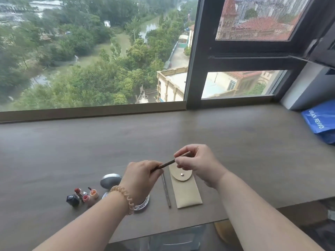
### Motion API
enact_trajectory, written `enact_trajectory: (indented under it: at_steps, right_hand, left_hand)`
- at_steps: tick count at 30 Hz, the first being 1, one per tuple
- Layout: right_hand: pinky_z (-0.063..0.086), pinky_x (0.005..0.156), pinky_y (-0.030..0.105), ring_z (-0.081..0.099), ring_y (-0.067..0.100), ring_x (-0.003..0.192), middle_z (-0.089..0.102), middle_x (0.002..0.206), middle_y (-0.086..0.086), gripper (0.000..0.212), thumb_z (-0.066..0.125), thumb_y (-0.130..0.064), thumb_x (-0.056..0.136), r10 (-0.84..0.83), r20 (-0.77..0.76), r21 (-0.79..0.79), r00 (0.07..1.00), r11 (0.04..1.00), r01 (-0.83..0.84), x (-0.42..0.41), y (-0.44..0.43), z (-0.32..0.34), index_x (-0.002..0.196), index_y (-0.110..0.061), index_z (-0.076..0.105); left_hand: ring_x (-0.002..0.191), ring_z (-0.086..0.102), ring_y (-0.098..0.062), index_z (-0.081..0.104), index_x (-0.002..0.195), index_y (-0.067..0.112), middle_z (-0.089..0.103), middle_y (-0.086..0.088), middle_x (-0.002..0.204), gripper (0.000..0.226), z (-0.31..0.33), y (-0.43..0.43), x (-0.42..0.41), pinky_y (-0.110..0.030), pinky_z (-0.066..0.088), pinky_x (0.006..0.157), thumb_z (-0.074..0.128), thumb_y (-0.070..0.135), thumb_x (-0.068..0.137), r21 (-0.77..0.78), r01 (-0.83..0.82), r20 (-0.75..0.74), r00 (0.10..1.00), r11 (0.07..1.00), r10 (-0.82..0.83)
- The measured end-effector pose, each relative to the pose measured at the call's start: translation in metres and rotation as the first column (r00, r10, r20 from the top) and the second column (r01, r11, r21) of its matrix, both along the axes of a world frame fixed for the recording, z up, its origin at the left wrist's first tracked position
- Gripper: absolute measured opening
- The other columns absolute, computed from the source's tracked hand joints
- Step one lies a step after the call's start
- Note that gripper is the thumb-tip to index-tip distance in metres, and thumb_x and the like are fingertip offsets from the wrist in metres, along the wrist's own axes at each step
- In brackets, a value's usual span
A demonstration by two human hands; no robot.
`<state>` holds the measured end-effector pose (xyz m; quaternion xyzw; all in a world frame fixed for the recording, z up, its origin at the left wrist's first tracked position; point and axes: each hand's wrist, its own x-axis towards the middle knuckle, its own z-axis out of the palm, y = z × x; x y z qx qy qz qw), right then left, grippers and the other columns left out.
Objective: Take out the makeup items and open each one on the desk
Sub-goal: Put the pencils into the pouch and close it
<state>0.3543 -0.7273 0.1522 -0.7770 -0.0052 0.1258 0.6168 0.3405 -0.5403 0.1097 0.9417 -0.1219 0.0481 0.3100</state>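
A thin brown makeup pencil (167, 163) is held above the desk by both hands. My left hand (141, 176) grips its lower end and my right hand (195, 162) pinches its upper end. Under them lies a beige pouch (186, 192) with a snap flap, and a slim silver pen-like item (166, 192) lies just left of it. Further left stand an open red lipstick (78, 192) with its black cap (72, 199), small pink and orange pots (90, 195), and a round silver lid (111, 180). A silver compact (143, 204) is partly hidden by my left wrist.
The grey wooden desk (235, 151) runs along a large window. A blue plastic bag (321, 122) lies at the far right by the wall. The desk's front edge steps back on the right, with a floor and chair parts below.
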Motion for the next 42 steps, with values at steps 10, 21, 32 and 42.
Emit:
enact_trajectory:
  at_steps: [10, 21, 32, 42]
  right_hand:
    - [0.041, 0.055, 0.010, 0.052, 0.007, 0.051, 0.059, 0.053, -0.008, 0.025, 0.051, -0.023, 0.096, -0.132, -0.037, 0.269, 0.991, 0.953, 0.137, 0.002, 0.020, 0.002, 0.078, -0.008, 0.060]
    - [0.033, 0.058, 0.025, 0.047, 0.014, 0.053, 0.046, 0.051, 0.004, 0.034, 0.053, -0.028, 0.093, -0.422, -0.257, 0.139, 0.870, 0.874, 0.465, 0.008, 0.032, -0.005, 0.064, -0.012, 0.058]
    - [0.030, 0.050, 0.028, 0.042, 0.021, 0.052, 0.045, 0.058, 0.005, 0.029, 0.051, -0.021, 0.087, -0.588, -0.350, 0.143, 0.729, 0.735, 0.662, 0.020, 0.044, 0.008, 0.060, -0.010, 0.049]
    - [0.039, 0.052, 0.016, 0.048, 0.002, 0.043, 0.059, 0.086, 0.013, 0.021, 0.043, -0.019, 0.094, -0.905, -0.288, 0.231, 0.312, 0.250, 0.940, 0.048, -0.127, 0.010, 0.086, -0.010, 0.061]
  left_hand:
    - [0.051, 0.045, -0.011, 0.063, 0.062, 0.029, 0.052, 0.003, 0.052, 0.021, 0.016, -0.009, 0.001, -0.028, 0.039, 0.053, 0.069, 0.035, 0.082, -0.334, -0.059, -0.196, 0.981, 0.941, -0.008]
    - [0.031, 0.037, -0.004, 0.062, 0.066, 0.018, 0.038, 0.014, 0.029, 0.028, 0.028, -0.021, -0.001, -0.014, 0.027, 0.037, 0.058, 0.033, 0.090, -0.214, -0.069, -0.323, 0.946, 0.974, -0.004]
    - [0.032, 0.035, -0.006, 0.063, 0.065, 0.017, 0.037, 0.005, 0.043, 0.033, 0.059, -0.029, 0.013, -0.016, 0.026, 0.037, 0.055, 0.035, 0.091, -0.074, 0.035, -0.346, 0.936, 0.997, -0.058]
    - [0.052, 0.039, -0.016, 0.071, 0.061, 0.015, 0.046, 0.001, 0.044, 0.034, 0.030, 0.059, -0.034, -0.027, 0.029, 0.055, 0.061, 0.033, 0.088, -0.273, -0.292, -0.551, 0.828, 0.917, 0.099]
